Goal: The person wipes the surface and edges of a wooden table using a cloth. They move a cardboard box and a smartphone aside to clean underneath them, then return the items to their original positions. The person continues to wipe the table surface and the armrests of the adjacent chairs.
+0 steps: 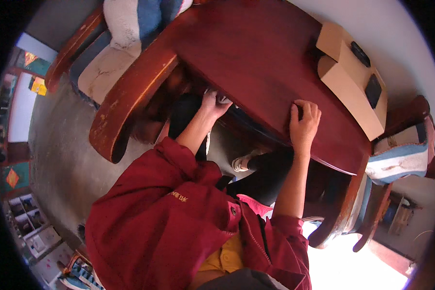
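Under the near edge of the dark red wooden table (253, 54), my left hand (214, 106) is closed around a small whitish-grey item (223, 99), partly hidden by the fingers and too blurred to name. My right hand (305, 121) rests on the tabletop close to its edge, fingers bent and thumb apart, with nothing seen in it. To the right of that hand, an open cardboard box (351, 94) lies on the table with two black objects (360, 54) at it.
A wooden armchair with a blue and white cushion (105, 69) stands at the left, its armrest (130, 108) near my left forearm. Another cushioned chair (400, 159) is at the right. My legs are below the table edge. A shelf unit (27, 214) stands at far left.
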{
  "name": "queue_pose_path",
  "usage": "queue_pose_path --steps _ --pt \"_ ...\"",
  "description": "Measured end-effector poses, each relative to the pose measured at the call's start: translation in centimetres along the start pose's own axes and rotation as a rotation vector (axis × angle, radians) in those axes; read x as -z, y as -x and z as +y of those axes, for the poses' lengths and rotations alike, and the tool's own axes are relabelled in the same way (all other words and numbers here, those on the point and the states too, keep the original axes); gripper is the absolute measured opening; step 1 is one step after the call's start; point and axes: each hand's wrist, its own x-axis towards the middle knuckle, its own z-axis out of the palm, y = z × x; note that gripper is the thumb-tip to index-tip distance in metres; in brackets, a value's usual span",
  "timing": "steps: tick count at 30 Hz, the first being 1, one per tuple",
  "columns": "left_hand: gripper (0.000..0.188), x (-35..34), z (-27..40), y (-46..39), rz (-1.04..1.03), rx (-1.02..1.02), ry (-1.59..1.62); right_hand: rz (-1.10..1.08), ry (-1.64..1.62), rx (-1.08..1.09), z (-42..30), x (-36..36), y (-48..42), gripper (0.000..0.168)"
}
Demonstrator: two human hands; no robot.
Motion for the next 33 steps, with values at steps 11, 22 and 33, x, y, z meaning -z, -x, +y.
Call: queue_pose_path --steps 11,22,33 --pt "0.032 -11.7 4.4 0.2 0.566 -0.546 -0.205 0.017 -0.004 -0.014 0.1 0.1 -0.3 0.013" --pt "0.032 -4.6 6.7 -3.7 0.691 -0.482 -0.355 -0.012 0.046 -0.044 -0.6 0.2 -0.3 0.012" --pt "0.048 8.5 8.6 -4.3 0.74 -0.182 -0.131 -0.034 0.075 -0.054 -1.0 0.2 -0.7 0.013"
